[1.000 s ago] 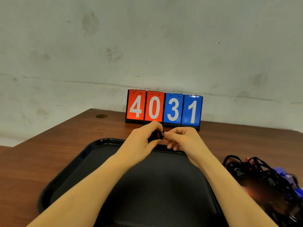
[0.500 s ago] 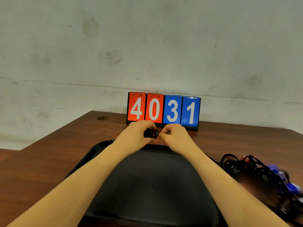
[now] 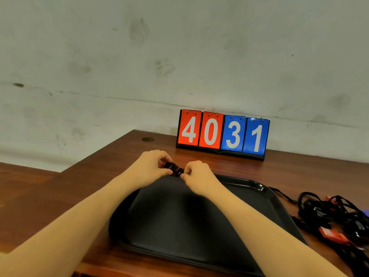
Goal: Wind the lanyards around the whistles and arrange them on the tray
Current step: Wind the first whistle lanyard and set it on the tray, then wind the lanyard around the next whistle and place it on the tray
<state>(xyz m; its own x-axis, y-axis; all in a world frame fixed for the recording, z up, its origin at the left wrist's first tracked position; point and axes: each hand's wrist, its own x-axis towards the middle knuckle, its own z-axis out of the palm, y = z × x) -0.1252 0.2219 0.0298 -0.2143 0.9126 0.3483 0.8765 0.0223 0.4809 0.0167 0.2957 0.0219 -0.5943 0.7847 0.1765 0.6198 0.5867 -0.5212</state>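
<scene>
Both hands meet over the far edge of the black tray. Between them is a small red whistle wrapped in black lanyard cord. My left hand grips its left end with curled fingers. My right hand pinches its right end. The whistle sits low, at the tray's far rim; whether it touches the tray is unclear. A tangled pile of black lanyards with red whistles lies on the table to the right of the tray.
A flip scoreboard reading 4031 stands at the table's back edge against the wall. The brown wooden table extends left of the tray. A blue piece shows at the right frame edge in the pile.
Both hands have lowered with the wound whistle from above the tray down to its far rim. The camera view has swung left, so the tray and pile now sit further right.
</scene>
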